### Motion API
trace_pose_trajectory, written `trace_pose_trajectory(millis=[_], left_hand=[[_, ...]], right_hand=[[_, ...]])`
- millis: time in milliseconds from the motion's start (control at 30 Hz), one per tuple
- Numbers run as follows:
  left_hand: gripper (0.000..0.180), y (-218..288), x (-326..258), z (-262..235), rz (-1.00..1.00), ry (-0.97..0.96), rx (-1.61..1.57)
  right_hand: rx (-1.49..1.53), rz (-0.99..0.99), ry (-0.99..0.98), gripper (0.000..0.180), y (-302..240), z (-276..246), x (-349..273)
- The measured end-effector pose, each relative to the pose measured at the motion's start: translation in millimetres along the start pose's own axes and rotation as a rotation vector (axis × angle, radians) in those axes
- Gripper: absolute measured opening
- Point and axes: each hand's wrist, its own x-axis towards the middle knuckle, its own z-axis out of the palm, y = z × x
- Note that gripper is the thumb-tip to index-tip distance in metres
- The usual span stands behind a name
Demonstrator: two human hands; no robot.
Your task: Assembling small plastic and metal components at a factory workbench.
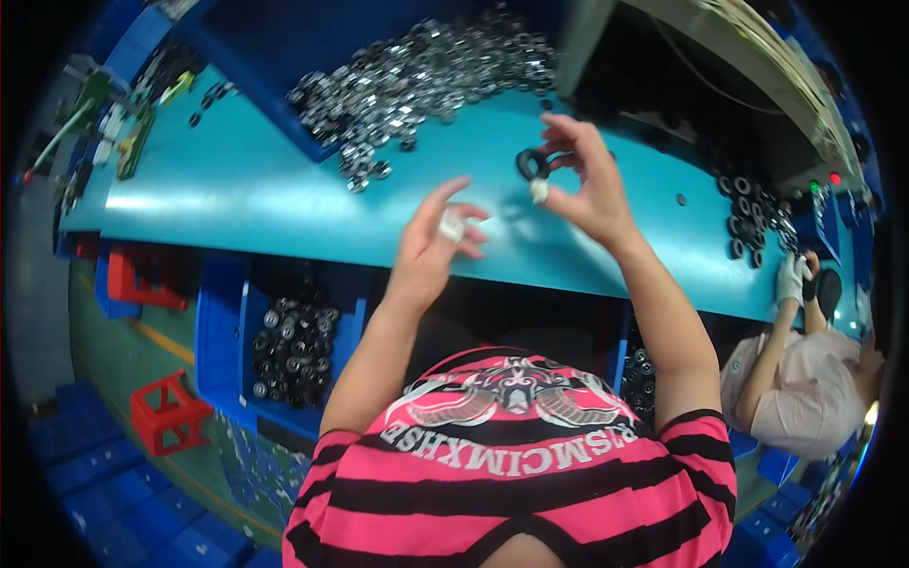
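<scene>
Above the turquoise bench, my right hand (589, 186) pinches a black ring (531, 165) between thumb and fingers, with white tape on the thumb. My left hand (437, 233) is over the near edge of the bench, apart from the ring, fingers spread and slightly blurred, with white wrapping on one finger. Nothing shows in it. Beyond my hands lies a heap of shiny small metal rings (417, 80), spilling from a tilted blue bin (251, 71) onto the bench top (237, 189).
Below the bench edge, a blue crate (222, 331) holds black round parts (294, 346). Red stools (170, 412) stand on the floor at left. A machine housing (606, 43) stands at back right, near more black rings (743, 208). At right, a co-worker (800, 388) wears white gloves.
</scene>
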Motion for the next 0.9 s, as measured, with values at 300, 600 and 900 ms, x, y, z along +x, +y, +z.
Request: trace_pose_trajectory(millis=[300,600,900], left_hand=[[0.05,-16,-25,-49,-0.005,0.091,-0.698],[0.052,-7,-34,-52,-0.034,0.073,-0.774],[0.054,-5,-30,-47,-0.015,0.041,-0.776]], right_hand=[[0.269,0.037,-0.243,0.047,2,103,30],[-0.462,-0.13,-0.206,0.037,40,163,67],[-0.169,0.059,-0.18,0.028,42,133,57]])
